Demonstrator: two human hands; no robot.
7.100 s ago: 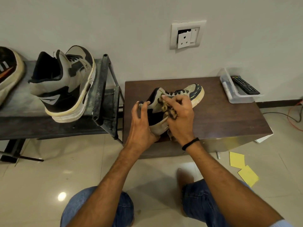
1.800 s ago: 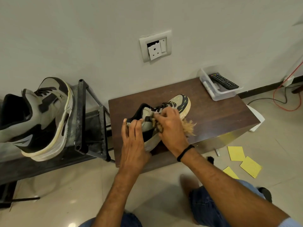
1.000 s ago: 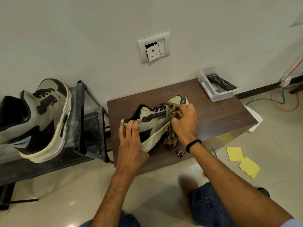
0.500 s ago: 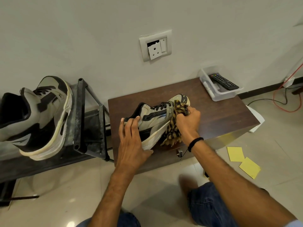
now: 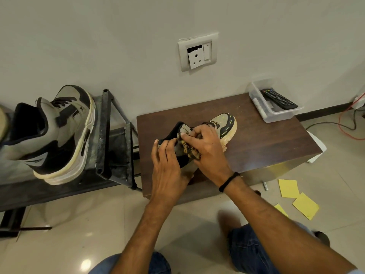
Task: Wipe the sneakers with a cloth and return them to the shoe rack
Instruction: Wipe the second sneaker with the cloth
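Observation:
A beige and black sneaker lies on the dark wooden table, toe toward the wall. My left hand grips its heel end. My right hand presses a bunched yellow-and-black checked cloth against the sneaker's side near the collar; most of the cloth is hidden under my fingers. The matching sneaker stands on the black metal shoe rack to the left.
A clear plastic tray holding a remote control sits at the table's back right corner. Yellow paper notes and cables lie on the tiled floor to the right. A wall socket is above the table.
My right hand has slid the cloth from the sneaker's toe back toward the collar and bunched it up. My left hand stays on the heel.

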